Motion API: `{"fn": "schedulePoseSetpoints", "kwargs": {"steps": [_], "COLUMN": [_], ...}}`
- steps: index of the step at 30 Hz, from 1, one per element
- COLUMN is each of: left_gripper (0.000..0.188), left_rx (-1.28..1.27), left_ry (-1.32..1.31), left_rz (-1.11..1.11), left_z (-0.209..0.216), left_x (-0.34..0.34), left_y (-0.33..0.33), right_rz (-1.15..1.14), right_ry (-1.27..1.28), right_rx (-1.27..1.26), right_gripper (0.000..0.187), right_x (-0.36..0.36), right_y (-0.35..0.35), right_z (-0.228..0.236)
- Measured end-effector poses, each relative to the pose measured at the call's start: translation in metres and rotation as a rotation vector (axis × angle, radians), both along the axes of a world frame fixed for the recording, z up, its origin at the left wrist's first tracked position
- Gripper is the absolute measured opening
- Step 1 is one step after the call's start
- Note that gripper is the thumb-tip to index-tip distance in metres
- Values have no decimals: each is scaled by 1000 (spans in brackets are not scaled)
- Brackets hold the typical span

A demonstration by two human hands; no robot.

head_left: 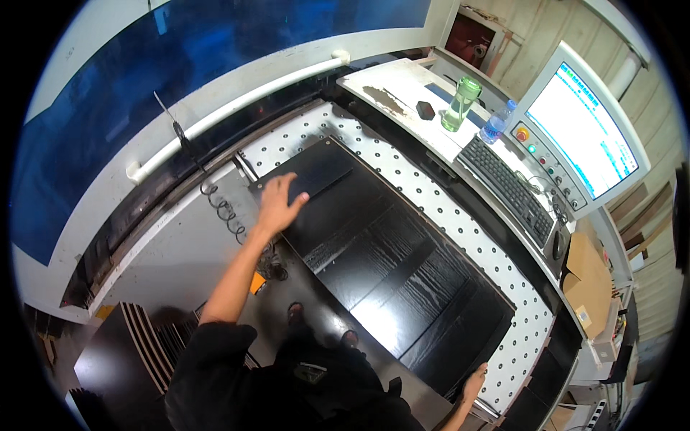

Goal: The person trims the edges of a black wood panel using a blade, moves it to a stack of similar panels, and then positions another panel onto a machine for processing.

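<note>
A large glossy black panel [388, 266] lies on a white perforated bed [438, 205] in front of me. It looks wooden, with recessed rectangles and a visible grain. Above its left end is my left hand [277, 205], fingers and thumb apart, holding nothing; whether it touches the surface I cannot tell. A darker, flat section [309, 172] with a straight edge lies under and beyond that hand. At the near right corner my right hand [473, 384] is closed on the panel's edge, with part of its fingers hidden.
Beyond the bed, a white ledge [392, 90] carries a green bottle [460, 104], a water bottle [497, 122] and a keyboard [507, 190] below a monitor [586, 133]. A coiled cable [224, 210] hangs at left. Stacked dark boards [122, 352] stand lower left; cardboard [586, 284] is at right.
</note>
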State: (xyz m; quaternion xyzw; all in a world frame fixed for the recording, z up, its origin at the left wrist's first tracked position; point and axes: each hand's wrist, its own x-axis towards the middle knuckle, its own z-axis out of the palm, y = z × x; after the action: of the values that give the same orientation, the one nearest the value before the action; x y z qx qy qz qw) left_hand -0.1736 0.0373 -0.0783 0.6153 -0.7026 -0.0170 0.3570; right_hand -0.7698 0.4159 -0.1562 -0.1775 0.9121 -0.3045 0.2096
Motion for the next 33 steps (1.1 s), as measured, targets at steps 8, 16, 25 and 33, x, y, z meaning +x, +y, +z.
{"fn": "schedulePoseSetpoints", "kwargs": {"steps": [8,16,25,33], "left_gripper": [70,63,57,56], "left_rx": [201,124,-135,127], "left_ry": [-3,-137,-134,-341], "left_rz": [-183,-123,2,136], "left_z": [-31,-113,-80,-106], "left_x": [-10,43,49,47], "left_y": [-38,-109,-181,-241], "right_rz": [428,662,560,583], "right_ry": [564,274,282,227], "right_rx": [-31,-307,-92,-225], "right_gripper": [45,61,68,74], "right_x": [126,195,244,229], "right_y": [-147,-237,-250,-286], "right_z": [93,-7,-24,-27]}}
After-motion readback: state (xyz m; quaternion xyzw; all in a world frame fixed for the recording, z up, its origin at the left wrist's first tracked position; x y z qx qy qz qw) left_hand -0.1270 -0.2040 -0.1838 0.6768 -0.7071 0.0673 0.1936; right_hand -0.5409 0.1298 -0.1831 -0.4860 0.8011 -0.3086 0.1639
